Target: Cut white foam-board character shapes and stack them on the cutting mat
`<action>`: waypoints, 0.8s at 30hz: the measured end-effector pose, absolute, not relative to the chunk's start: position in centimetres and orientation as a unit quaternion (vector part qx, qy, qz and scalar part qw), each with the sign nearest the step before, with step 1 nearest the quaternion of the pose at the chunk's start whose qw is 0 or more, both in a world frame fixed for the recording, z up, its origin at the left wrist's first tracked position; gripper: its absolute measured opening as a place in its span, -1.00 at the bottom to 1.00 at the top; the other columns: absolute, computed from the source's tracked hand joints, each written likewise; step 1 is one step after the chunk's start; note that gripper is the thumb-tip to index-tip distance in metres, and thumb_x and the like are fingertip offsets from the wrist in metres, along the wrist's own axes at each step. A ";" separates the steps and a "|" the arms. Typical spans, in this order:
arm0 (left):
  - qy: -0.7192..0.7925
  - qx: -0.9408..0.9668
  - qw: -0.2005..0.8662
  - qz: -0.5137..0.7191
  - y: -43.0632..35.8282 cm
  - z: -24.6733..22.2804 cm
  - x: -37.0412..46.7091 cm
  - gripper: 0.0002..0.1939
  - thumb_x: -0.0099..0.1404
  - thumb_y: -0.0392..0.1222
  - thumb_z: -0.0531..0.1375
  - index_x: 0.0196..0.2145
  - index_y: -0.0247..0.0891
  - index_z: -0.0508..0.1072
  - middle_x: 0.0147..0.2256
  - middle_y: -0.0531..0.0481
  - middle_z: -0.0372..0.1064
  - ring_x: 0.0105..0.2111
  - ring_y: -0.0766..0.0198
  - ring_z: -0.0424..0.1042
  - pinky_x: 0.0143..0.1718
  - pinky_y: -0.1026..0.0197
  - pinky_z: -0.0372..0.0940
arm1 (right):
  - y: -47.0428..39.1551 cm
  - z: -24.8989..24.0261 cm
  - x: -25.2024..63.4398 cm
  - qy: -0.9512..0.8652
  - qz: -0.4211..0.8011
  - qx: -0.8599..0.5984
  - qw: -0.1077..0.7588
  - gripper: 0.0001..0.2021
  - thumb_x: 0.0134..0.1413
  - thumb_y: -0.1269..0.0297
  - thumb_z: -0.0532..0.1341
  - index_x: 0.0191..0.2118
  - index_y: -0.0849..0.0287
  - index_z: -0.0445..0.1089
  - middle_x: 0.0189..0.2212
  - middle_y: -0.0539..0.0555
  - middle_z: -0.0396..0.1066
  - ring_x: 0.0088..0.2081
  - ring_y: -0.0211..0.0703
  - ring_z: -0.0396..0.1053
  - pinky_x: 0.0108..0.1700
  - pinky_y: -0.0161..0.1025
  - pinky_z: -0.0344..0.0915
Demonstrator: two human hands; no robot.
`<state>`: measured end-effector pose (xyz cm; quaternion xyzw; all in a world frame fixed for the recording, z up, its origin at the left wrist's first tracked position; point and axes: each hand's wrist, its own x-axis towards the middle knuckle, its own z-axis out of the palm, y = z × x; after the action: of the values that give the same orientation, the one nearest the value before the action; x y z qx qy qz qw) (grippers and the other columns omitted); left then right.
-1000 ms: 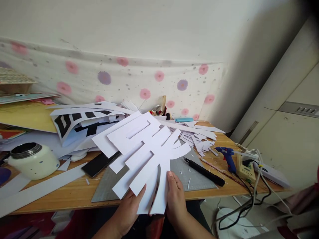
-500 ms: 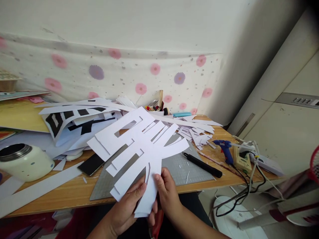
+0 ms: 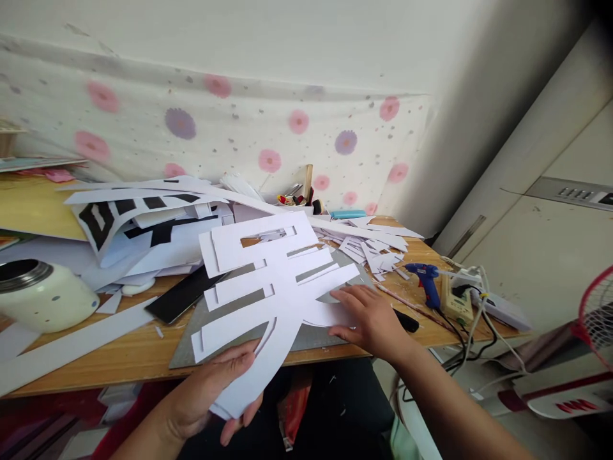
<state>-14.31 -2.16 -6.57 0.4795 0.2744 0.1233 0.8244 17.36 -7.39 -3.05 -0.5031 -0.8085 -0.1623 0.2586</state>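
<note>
A white paper cutout (image 3: 287, 281) of a branching character-like shape is held tilted over the table's front edge. Thin offset edges show along its strokes, like a second layer. My left hand (image 3: 215, 383) grips the long lower stroke, thumb on top and fingers beneath. My right hand (image 3: 373, 319) is closed over the end of the short right-hand stroke, fingers above and thumb at the near edge; the palm side is hidden. Under the cutout lies a grey cutting mat (image 3: 191, 338). A black knife handle (image 3: 406, 321) pokes out beyond my right hand.
White scraps (image 3: 378, 249) are heaped at the back right, near a blue glue gun (image 3: 426, 281) and a power strip (image 3: 502, 313) with cables. At left are a cream jar (image 3: 52, 300), a black phone-like slab (image 3: 179, 297), a long white strip (image 3: 86, 345) and printed sheets (image 3: 158, 233).
The cutout has turned counterclockwise, its lower stroke swinging left with my left hand. My right hand has let go of the lower stroke and moved up and right to the right-hand stroke.
</note>
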 end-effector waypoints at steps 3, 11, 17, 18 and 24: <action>0.244 0.487 0.834 0.092 -1.6 -6.3 -14.6 -0.22 0.28 0.26 0.18 0.23 -0.34 0.11 -0.59 -0.04 0.48 -0.76 0.33 0.31 -0.78 0.41 0.19 | -7.3 -3.1 17.0 -0.829 -0.134 -0.475 0.264 -0.54 0.22 -0.06 0.20 0.00 0.25 0.39 -0.18 0.23 0.54 -0.23 0.02 0.50 -0.22 -0.09 0.43; 0.067 0.466 0.880 0.063 -1.2 -6.5 -13.9 -0.44 0.41 0.16 0.06 0.19 -0.26 0.20 -0.54 -0.07 0.51 -0.76 0.26 0.35 -0.82 0.41 0.09 | -6.9 -1.9 16.2 -0.850 -0.173 -0.408 0.285 -0.55 0.28 -0.01 0.16 0.08 0.27 0.35 -0.22 0.19 0.56 -0.25 -0.03 0.51 -0.03 -0.01 0.39; 0.048 0.446 0.888 0.107 -1.0 -7.2 -13.5 -0.47 0.44 0.16 -0.04 -0.22 -0.38 0.47 -0.64 -0.02 0.37 -0.81 0.38 0.22 -0.81 0.40 0.10 | -6.6 -2.0 15.7 -0.827 -0.205 -0.432 0.295 -0.57 0.28 0.04 0.18 0.07 0.30 0.36 -0.27 0.20 0.55 -0.32 -0.04 0.48 -0.27 -0.12 0.39; 0.058 0.431 0.893 0.115 -1.0 -7.3 -13.4 -0.41 0.43 0.18 -0.05 -0.36 -0.40 0.48 -0.67 -0.01 0.32 -0.82 0.41 0.18 -0.80 0.39 0.11 | -6.6 -2.1 15.6 -0.821 -0.207 -0.441 0.296 -0.58 0.29 0.04 0.17 0.07 0.28 0.36 -0.29 0.19 0.54 -0.32 -0.04 0.48 -0.27 -0.13 0.39; 0.155 0.397 0.891 0.153 -0.7 -6.3 -13.4 -0.37 0.34 0.28 0.05 -0.28 -0.42 0.54 -0.68 -0.02 0.32 -0.81 0.42 0.17 -0.75 0.37 0.17 | -6.6 -3.1 15.5 -0.799 -0.196 -0.487 0.295 -0.54 0.29 -0.03 0.14 0.11 0.20 0.39 -0.27 0.19 0.53 -0.31 -0.06 0.48 -0.26 -0.17 0.37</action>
<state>-13.37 -0.70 -6.29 0.3972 0.1554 0.1532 0.8914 15.52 -6.62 -3.07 -0.4868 -0.7985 -0.1957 0.2951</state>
